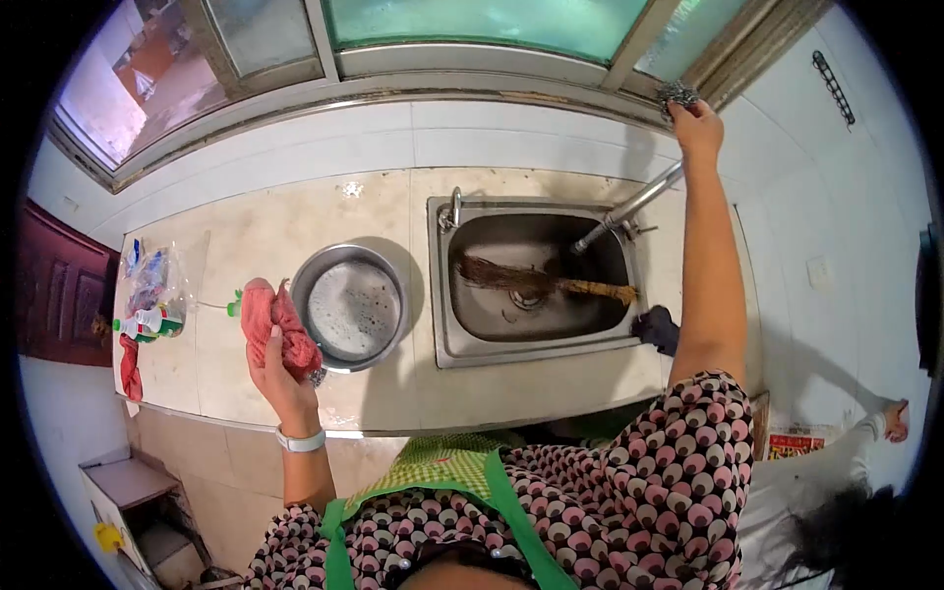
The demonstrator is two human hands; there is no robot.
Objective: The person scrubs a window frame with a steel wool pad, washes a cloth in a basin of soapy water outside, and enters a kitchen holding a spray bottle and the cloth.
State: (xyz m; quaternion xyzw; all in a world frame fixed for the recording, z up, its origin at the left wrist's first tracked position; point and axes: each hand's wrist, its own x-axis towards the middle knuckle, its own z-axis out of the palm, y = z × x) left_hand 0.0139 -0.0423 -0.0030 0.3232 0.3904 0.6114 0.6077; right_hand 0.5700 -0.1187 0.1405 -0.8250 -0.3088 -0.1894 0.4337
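My left hand is closed round a crumpled red cloth, held up beside a metal basin on the counter. The basin contains cloudy water with dark specks. A bit of grey, wiry material shows beneath the cloth; whether my hand holds it I cannot tell. Stretched far forward, my right hand grips a steel wool scrubber at the window ledge. In the sink lies a straw brush with a yellowish end. A dark cloth sits at the sink's right corner.
A metal faucet pipe slants over the sink, with a small tap at its back left. Bottles and a plastic bag stand far left. Another person's sleeve and hand are at lower right.
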